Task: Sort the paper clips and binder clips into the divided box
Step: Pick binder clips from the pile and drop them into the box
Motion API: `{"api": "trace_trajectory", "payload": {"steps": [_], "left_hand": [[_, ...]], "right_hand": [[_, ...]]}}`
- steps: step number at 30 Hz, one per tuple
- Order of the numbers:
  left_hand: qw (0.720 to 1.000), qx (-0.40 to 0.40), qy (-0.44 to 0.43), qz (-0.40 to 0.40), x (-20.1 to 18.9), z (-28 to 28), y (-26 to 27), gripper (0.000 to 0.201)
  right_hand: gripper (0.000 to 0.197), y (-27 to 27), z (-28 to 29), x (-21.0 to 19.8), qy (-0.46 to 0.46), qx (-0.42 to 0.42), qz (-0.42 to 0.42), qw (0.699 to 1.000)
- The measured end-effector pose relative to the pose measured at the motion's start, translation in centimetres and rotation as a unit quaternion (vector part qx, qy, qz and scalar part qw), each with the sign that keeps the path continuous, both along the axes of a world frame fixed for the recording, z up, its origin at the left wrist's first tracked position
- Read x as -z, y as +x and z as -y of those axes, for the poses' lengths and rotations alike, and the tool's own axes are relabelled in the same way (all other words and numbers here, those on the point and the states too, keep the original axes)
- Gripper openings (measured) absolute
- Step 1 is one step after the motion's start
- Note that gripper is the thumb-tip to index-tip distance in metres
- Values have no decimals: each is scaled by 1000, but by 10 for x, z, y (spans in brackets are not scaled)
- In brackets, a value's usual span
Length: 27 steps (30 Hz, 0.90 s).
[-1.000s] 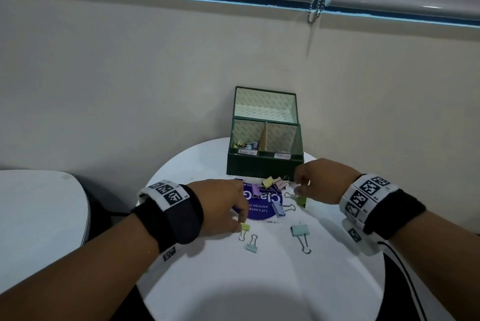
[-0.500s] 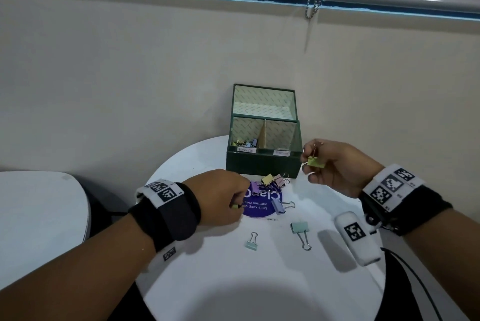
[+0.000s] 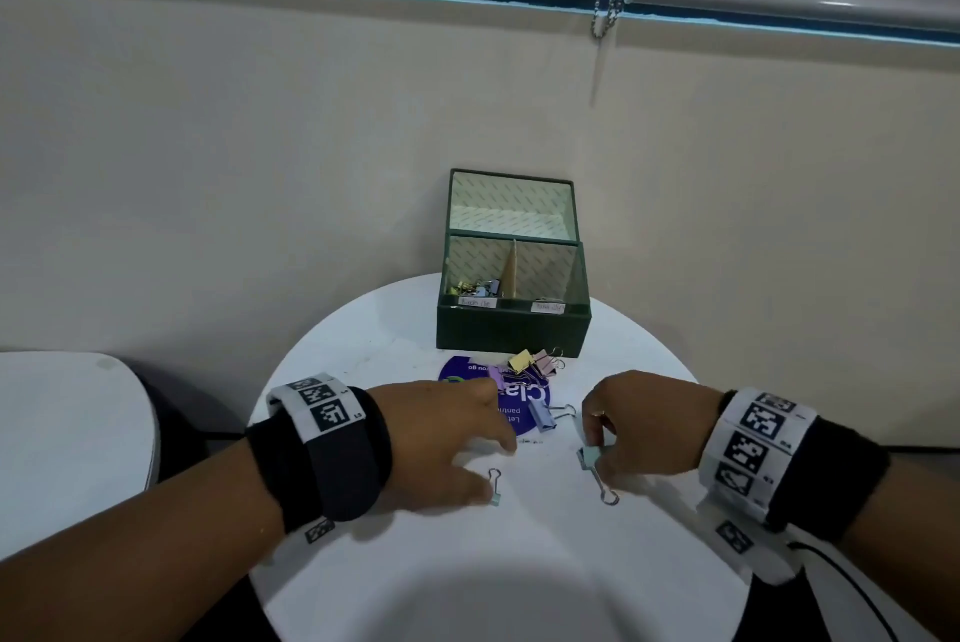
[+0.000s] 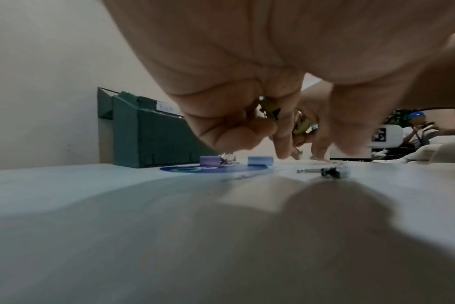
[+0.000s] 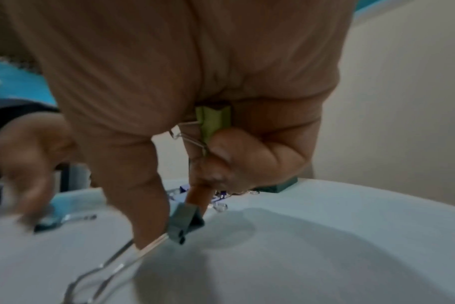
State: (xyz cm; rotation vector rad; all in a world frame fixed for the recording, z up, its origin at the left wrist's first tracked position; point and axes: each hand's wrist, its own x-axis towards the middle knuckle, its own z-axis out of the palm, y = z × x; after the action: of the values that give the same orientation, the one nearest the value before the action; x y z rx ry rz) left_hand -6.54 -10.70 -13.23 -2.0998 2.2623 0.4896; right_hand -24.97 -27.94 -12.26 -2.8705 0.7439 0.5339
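Observation:
The green divided box (image 3: 511,329) stands open at the table's far side, with several clips (image 3: 475,287) in its left compartment. My left hand (image 3: 500,469) keeps a yellow binder clip (image 4: 269,108) in its curled fingers, and its thumb and forefinger touch a small teal binder clip (image 3: 494,500) on the table. My right hand (image 3: 597,454) holds a green binder clip (image 5: 213,121) against the palm. Its thumb and forefinger pinch a larger teal binder clip (image 3: 588,457), whose body is tilted up and whose wire handle rests on the table.
Yellow (image 3: 521,360), pink (image 3: 543,360) and blue (image 3: 540,415) binder clips lie on and around a round purple sticker (image 3: 462,371) in front of the box. The round white table (image 3: 467,579) stands against the wall. Another white table (image 3: 67,423) is on the left.
My right hand came down from beside the box, still holding the green clip, and took hold of the larger teal clip. My left hand moved from the sticker toward me onto the small teal clip.

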Motion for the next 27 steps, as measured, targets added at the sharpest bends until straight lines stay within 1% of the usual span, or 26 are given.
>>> {"api": "trace_trajectory", "payload": {"steps": [1,2,3,6,8,10,12,14,15,16,18,19,20,21,22,24,25,26,27], "left_hand": [[1000,12,15,15,0,0,-1,53],[999,23,29,30,-1,0,-2,58],[998,34,36,37,-3,1,-3,57],[999,32,20,14,-6,2,-6,41],[1000,24,8,6,-7,1,-6,32],[1000,11,13,8,-8,0,-7,29],[1000,1,13,10,-8,0,-7,30],[1000,-9,6,10,-8,0,-7,31],[1000,-15,5,8,-8,0,-7,31],[1000,-19,3,6,-8,0,-7,31],[1000,-21,-3,5,-7,0,-7,28],[1000,-24,-8,3,-6,1,-6,27],[999,-30,-16,-3,-5,1,-5,25],[999,-34,-28,-9,-3,2,-3,24],[998,-38,-41,-13,-2,3,0,23],[996,-62,-65,-13,-2,6,7,24],[993,-84,-77,-9,-5,8,12,24],[990,-109,-93,-7,-9,10,19,23],[985,-134,-112,-6,-14,13,26,22]], "right_hand": [[14,2,2,-7,15,-3,4,1000],[17,4,6,-15,31,-6,16,999],[20,9,10,-25,42,-8,37,998],[22,32,24,-57,74,30,146,986],[23,55,32,-73,82,64,236,966],[23,80,36,-81,71,82,316,943],[22,103,37,-81,60,94,353,929],[22,123,37,-73,61,114,363,923],[25,129,36,-67,74,127,366,919],[34,134,37,-60,95,135,365,916],[63,136,37,-51,162,127,349,914],[72,134,36,-50,201,119,346,908],[74,130,38,-48,235,115,355,898],[70,123,39,-48,260,114,374,883],[62,115,42,-48,270,119,400,868],[38,97,46,-47,246,131,450,848],[25,85,47,-45,209,129,465,850],[14,75,47,-40,166,113,468,861],[10,63,46,-35,128,86,454,877]]}}
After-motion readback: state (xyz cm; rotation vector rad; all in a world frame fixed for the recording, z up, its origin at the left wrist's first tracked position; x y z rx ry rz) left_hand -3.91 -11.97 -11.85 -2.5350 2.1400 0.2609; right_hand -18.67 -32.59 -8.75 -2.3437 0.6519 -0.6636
